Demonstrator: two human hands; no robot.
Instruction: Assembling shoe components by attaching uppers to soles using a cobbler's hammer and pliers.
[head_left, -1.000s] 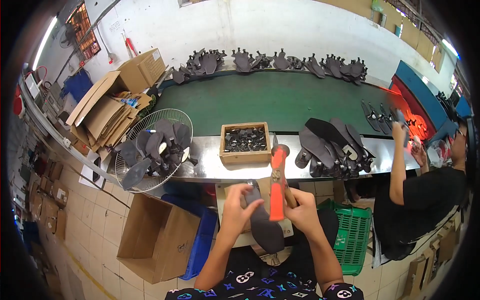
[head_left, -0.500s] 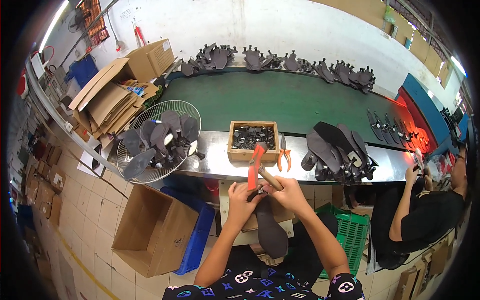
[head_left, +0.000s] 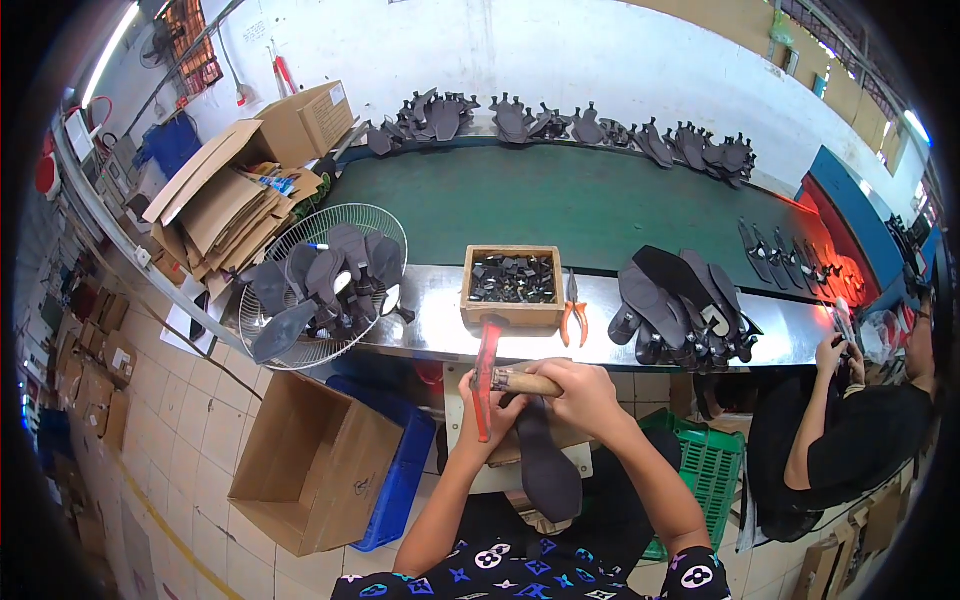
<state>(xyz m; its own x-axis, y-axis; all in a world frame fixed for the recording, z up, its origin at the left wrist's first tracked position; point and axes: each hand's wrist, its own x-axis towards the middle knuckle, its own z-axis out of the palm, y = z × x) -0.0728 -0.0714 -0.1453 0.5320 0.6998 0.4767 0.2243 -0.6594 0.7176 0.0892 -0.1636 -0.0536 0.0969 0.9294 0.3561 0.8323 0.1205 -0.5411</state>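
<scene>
My right hand (head_left: 582, 394) is closed round the wooden handle of a hammer (head_left: 487, 380) with a red head. The hammer is held up over my left hand (head_left: 492, 420), and its head partly hides those fingers. That left hand pinches the far end of a dark grey sandal sole (head_left: 550, 475). The sole lies lengthwise on a wooden block (head_left: 572, 447), its rounded near end pointing at my body. What is between the left fingertips at the sole's tip is hidden.
On the steel bench edge stand a wooden box (head_left: 512, 314) of small black parts, orange-handled pliers (head_left: 574, 310), a sole pile (head_left: 660, 300) and a wire basket (head_left: 262, 352) of soles. Behind runs a green conveyor (head_left: 480, 200). A carton (head_left: 290, 480) and green crate (head_left: 705, 480) flank me; a co-worker (head_left: 860, 430) sits right.
The hammer has swung so its head sits lower and further left, its handle now nearly level. My right hand has turned with it. The left hand stays at the sole's tip.
</scene>
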